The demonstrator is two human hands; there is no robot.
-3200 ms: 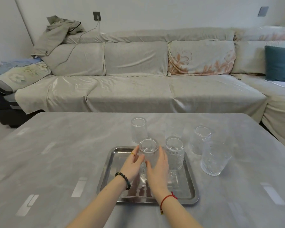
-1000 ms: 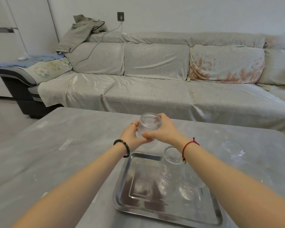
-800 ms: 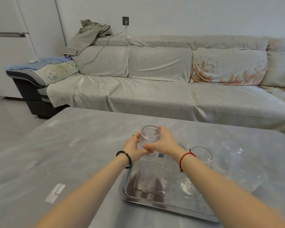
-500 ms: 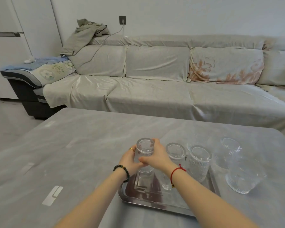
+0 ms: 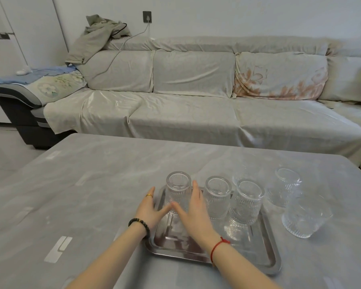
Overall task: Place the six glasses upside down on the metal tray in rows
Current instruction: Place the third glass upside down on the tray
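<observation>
A metal tray (image 5: pixel 246 264) lies on the grey table in front of me. Three ribbed clear glasses stand upside down in a row along its far side: the left glass (image 5: pixel 178 187), the middle glass (image 5: pixel 217 197) and the right glass (image 5: pixel 247 202). My left hand (image 5: pixel 149 212) and my right hand (image 5: pixel 194 214) flank the left glass with straight fingers, thumbs meeting in front of it. The left hand's fingers stand a little apart from the glass; the right hand's fingers lie along its side. Neither hand grips it.
Right of the tray on the table are an upside-down glass (image 5: pixel 287 189) and an upright glass (image 5: pixel 306 219). Another glass (image 5: pixel 241 174) shows faintly behind the tray. A covered sofa (image 5: pixel 196 113) runs beyond the table's far edge.
Both hands carried the left glass down from the air onto the tray's far left corner, then opened from around it. The glass now stands on the tray.
</observation>
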